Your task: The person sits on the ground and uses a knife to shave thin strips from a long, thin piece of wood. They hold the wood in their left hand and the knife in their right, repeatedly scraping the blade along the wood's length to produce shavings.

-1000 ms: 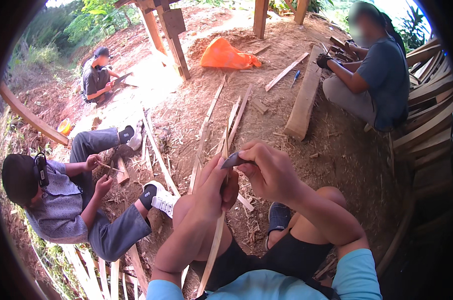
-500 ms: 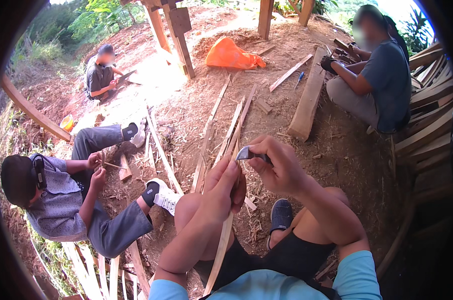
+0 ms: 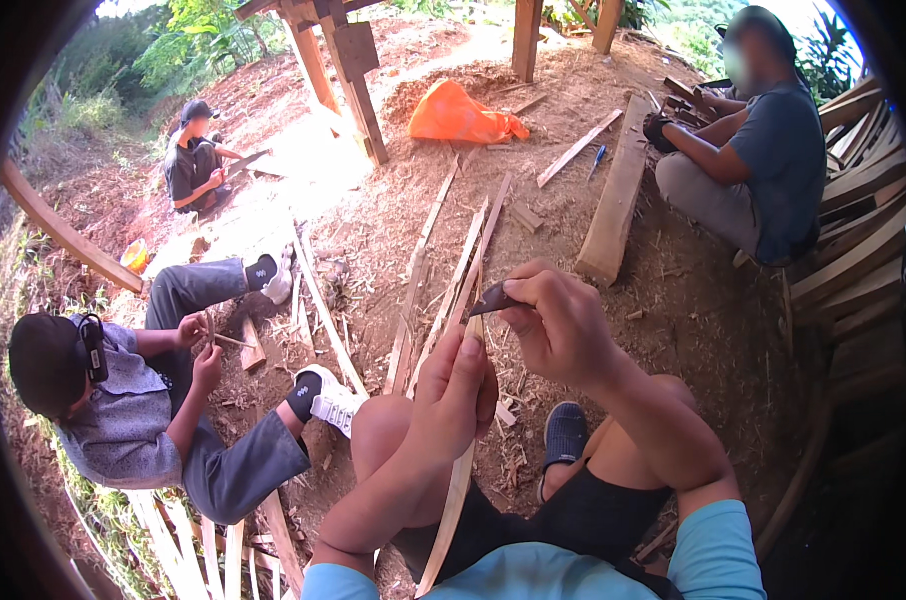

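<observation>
My left hand (image 3: 449,395) is closed around a long, thin wooden strip (image 3: 449,515), whose lower part runs down past my lap. The strip's pale upper end rises just above my left thumb. In my right hand (image 3: 558,325) a small curved knife (image 3: 492,299) is pinched, its short dark blade pointing left. The blade lies at the top end of the strip and seems to touch it. My right fingers hide the rest of the knife.
Long wooden strips (image 3: 413,290) and shavings lie on the dirt ahead. A thick beam (image 3: 613,200) and a blue-handled tool (image 3: 598,161) are at the right. Co-workers sit at left (image 3: 123,400), far left (image 3: 198,160) and right (image 3: 773,150). An orange sheet (image 3: 458,112) lies beyond.
The knife has turned in my right hand, so its blade shows dark instead of shiny and tilts differently at the strip's end. My left hand has shifted slightly, still around the strip.
</observation>
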{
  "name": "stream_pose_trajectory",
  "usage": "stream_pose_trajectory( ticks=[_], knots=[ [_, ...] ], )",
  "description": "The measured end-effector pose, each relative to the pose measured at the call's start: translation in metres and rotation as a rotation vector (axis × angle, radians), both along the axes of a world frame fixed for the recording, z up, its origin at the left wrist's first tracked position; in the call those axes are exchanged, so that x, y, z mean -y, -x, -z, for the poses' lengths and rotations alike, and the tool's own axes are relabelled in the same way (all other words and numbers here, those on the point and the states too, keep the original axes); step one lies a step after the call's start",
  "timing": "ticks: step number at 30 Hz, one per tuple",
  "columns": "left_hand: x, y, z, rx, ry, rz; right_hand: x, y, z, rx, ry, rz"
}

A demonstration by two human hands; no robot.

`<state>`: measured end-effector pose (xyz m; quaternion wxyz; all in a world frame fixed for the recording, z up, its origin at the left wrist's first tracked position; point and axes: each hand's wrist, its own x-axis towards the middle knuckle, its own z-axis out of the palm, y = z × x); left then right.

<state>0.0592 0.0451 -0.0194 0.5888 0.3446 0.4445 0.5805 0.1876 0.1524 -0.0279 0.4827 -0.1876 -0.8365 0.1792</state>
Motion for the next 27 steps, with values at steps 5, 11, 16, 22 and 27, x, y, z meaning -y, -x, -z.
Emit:
stream_pose_trajectory(
  ticks=[5,11,16,22,27],
  knots=[
    [0.018,-0.019,0.005,-0.194,0.02,0.31,-0.038,-0.019,-0.013,-0.16,0.266,0.368],
    [-0.006,0.017,0.002,0.014,0.079,0.153,-0.012,-0.038,-0.006,-0.221,0.369,0.171],
    [-0.008,0.02,-0.008,0.0,0.109,0.129,0.001,-0.024,-0.009,0.083,0.204,-0.076],
    [-0.012,0.016,0.002,-0.032,0.082,0.136,0.005,-0.018,-0.006,0.142,0.255,-0.148],
    [-0.013,0.011,0.003,-0.059,0.097,0.205,0.001,-0.018,-0.003,0.041,0.241,-0.044]
  ],
)
